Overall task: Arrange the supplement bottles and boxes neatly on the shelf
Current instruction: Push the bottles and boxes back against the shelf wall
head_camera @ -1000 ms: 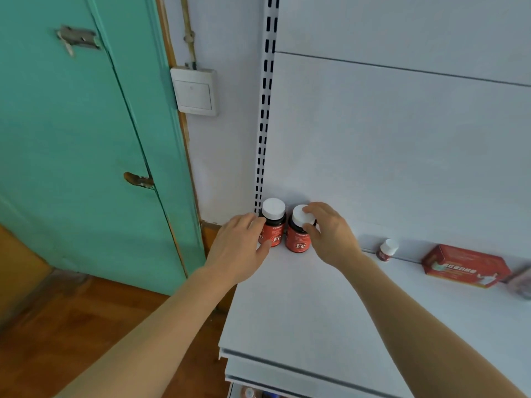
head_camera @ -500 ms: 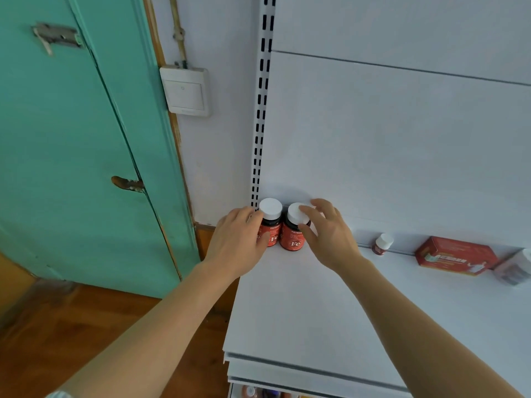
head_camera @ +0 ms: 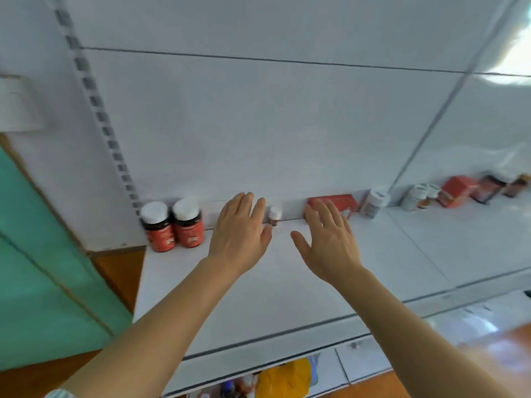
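Two red-labelled bottles with white caps, one (head_camera: 157, 228) beside the other (head_camera: 188, 224), stand upright and touching at the far left of the white shelf (head_camera: 258, 297). My left hand (head_camera: 240, 234) hovers open to their right, holding nothing. A small white-capped bottle (head_camera: 274, 214) stands at the back wall between my hands. With fingers spread, my right hand (head_camera: 327, 239) hangs just in front of a red box (head_camera: 339, 203) lying at the back.
Further right along the back stand white bottles (head_camera: 373, 203) (head_camera: 416, 196), another red box (head_camera: 457, 191) and dark packages (head_camera: 488, 188). A slotted upright (head_camera: 94, 104) marks the shelf's left end; a green door (head_camera: 34, 254) lies beyond. A yellow item (head_camera: 284, 377) sits on the lower shelf.
Both hands have let go of the two red bottles and moved right, open. The view has swung right, showing more of the shelf.
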`<state>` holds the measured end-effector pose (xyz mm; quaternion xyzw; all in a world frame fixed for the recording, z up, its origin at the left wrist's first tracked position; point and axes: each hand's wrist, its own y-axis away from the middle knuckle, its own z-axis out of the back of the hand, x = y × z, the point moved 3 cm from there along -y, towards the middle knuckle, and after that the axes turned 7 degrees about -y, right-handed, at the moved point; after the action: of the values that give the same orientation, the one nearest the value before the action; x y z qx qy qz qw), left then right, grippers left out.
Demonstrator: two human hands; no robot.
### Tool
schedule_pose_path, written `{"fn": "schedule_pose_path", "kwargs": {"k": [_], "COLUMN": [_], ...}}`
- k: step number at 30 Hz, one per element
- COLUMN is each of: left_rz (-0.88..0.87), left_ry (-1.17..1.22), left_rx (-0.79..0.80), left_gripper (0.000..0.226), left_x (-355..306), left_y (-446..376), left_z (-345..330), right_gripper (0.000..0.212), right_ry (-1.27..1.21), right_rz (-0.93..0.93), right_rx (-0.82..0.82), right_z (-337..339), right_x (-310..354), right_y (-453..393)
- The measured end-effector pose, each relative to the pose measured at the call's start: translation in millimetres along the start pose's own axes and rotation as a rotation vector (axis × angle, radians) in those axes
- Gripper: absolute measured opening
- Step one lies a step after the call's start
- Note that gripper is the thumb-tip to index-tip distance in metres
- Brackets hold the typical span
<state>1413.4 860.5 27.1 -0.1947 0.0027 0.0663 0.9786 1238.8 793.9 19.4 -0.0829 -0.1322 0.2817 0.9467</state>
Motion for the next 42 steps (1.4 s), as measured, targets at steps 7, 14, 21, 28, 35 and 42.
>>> {"fn": "schedule_pose_path", "kwargs": {"k": [7,14,21,28,35,42], "left_rz": [-0.157,-0.310,-0.520,-0.697,-0.820,-0.846], "left_ry": [0.054,0.162,0.193,0.273,0.328,0.345], "left_rx": [0.017,0.069,0.091,0.081,0.058,0.057], "left_gripper": [0.057,0.062,0.061,0.059,0.057,0.052], "left_x": [-183.2,-385.2,-562.8,-736.8,-890.6,-1024.5], "left_y": [-39.7,-62.8,-110.6,-183.3,-262.9,-332.0], "left_z": [-1.5,-16.9,-38.4,-74.5,-99.1,-141.9], "right_gripper": [0.074,0.076,0.074,0.075,0.075,0.072], "right_ry": [0.040,0.056,0.064,0.134,0.152,0.111], "right_rz": [-0.236,-0.449,-0.670,-0.847,-0.979,-0.985], "right_rx": [-0.008,-0.048,-0.153,-0.183,-0.243,-0.273], "right_z": [68.6,131.4,183.1,220.5,261.7,283.8], "right_x": [-154.1,-322.5,-472.5,-629.5,-771.1,-921.2], "right_y": [84.1,170.5,223.6,237.8,240.6,227.2]}}
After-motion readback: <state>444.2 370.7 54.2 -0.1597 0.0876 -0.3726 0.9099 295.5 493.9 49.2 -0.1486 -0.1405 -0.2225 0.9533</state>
